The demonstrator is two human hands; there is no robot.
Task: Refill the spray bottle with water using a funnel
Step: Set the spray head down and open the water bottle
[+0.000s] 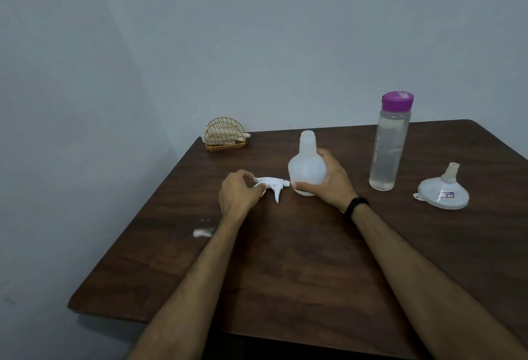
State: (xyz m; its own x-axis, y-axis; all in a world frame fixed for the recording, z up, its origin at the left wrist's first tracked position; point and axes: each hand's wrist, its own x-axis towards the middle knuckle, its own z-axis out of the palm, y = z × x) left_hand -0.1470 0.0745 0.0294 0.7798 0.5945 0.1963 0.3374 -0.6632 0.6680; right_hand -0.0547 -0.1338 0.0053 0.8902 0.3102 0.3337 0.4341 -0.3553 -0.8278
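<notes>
A white translucent spray bottle (pixel 306 166) stands upright on the dark wooden table (pixel 285 259), its neck uncapped. My right hand (pixel 328 179) is wrapped around its round body. The white trigger spray head (pixel 273 185) lies on the table just left of the bottle, and my left hand (pixel 239 191) pinches its rear end. A tall clear water bottle (pixel 390 142) with a purple cap stands to the right. A white funnel (pixel 443 192) rests upside down, spout up, further right.
A gold wire napkin holder (pixel 225 135) with napkins sits at the table's far left corner. A small white smear or wet patch (pixel 203 232) lies near the left edge. A pale wall stands behind the table.
</notes>
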